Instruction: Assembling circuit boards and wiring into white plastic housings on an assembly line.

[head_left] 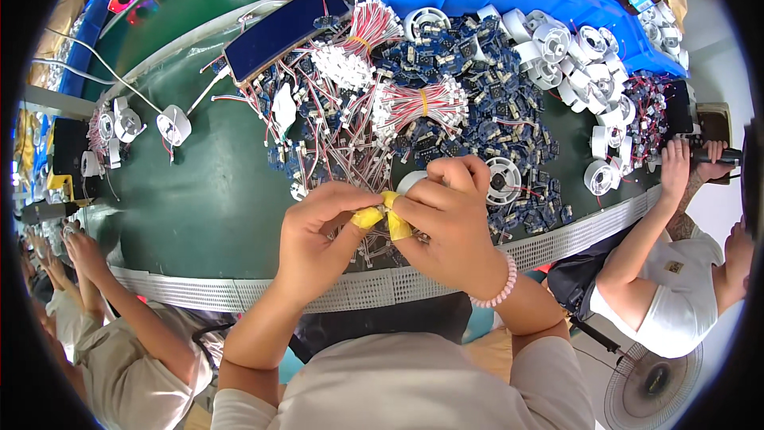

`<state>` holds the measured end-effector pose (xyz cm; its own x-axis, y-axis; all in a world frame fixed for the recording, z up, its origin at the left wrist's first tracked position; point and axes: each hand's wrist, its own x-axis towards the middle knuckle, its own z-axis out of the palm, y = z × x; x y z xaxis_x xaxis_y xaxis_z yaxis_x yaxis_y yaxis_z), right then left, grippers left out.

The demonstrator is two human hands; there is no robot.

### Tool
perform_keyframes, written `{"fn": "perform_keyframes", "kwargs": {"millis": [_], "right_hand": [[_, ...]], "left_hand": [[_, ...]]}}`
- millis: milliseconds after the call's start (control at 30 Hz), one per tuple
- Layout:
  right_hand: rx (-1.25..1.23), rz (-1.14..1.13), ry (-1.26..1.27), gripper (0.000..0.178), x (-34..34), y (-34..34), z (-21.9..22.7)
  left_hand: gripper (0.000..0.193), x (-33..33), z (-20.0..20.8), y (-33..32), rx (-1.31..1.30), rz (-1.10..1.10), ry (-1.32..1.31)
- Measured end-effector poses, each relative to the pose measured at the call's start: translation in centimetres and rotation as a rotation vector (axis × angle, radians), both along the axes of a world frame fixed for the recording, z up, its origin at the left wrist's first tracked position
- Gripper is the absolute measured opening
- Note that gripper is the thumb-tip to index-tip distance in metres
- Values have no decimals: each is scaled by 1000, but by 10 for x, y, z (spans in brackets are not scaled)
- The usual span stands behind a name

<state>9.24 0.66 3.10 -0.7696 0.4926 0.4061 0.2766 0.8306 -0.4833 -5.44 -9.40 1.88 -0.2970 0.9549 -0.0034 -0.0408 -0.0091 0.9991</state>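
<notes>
Pinching small pale part (383, 209), mostly hidden, between left grip (318, 227) and right grip (450, 219), at near-left edge of board pile (505, 87) | two-handed, probably to steady it | yellow finger tape (399, 227), likely against wear | banded wires (420, 105) toward pile's left, presumably tied against tangling

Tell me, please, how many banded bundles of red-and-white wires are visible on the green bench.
2: a front bundle beside the blue circuit boards, and a rear bundle just right of the dark blue box. More may be hidden under the loose wires.
</notes>
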Motion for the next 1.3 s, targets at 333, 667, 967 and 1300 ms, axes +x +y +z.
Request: {"fn": "perform_keyframes", "kwargs": {"millis": [333, 667, 967, 1300], "right_hand": [[127, -77, -9, 22, 6, -9, -9], [-151, -2, 66, 21, 12, -2, -11], [-272, 9, 139, 24, 15, 1, -16], [-345, 45, 211, 24, 16, -2, -19]], "left_hand": [[21, -4, 5, -1, -296, -116, -474], [13, 3, 2, 3, -182, -70, -182], [23, 6, -1, 3, -86, -42, -264], [22, -2, 2, 2, -96, -130, -299]]}}
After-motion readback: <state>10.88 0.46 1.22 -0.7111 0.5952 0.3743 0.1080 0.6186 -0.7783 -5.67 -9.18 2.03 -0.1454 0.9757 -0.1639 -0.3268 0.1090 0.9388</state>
